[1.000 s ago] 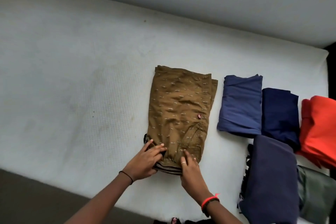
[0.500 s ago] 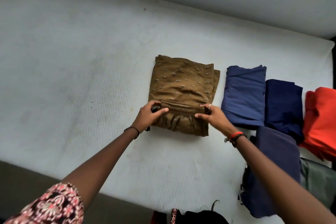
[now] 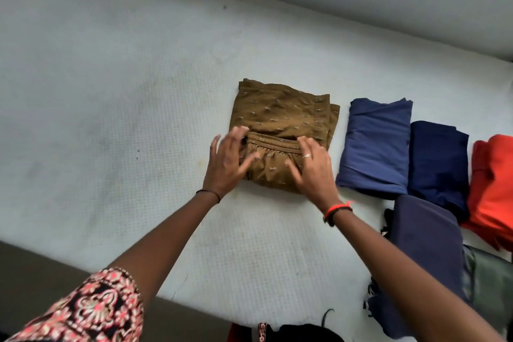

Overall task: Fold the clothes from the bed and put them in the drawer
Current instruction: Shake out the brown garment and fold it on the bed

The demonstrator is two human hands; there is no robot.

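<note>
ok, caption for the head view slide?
Left hand and right hand rest open on a folded brown garment on the bed, folded blue cloth beside it.

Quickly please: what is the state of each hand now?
Left hand: open, fingers spread on the brown garment.
Right hand: open, pressing the same garment.

**Tally, bed surface**

Folded garments, six: brown patterned piece [image 3: 280,116], mid-blue piece [image 3: 374,144], navy piece [image 3: 438,164], orange-red piece [image 3: 494,191], slate-purple piece [image 3: 427,244], grey-green piece [image 3: 488,277].
Mattress [image 3: 111,91], one.
Hands, two: left hand [image 3: 226,164], right hand [image 3: 313,169].
Ring [image 3: 306,156], one.
Wristbands: black thread [image 3: 209,193], one, on the left; red band [image 3: 337,207] over a dark one, on the right.
Patterned sleeve [image 3: 91,311], one.
Dark heap [image 3: 302,333] at near edge, piece count unclear.
</note>
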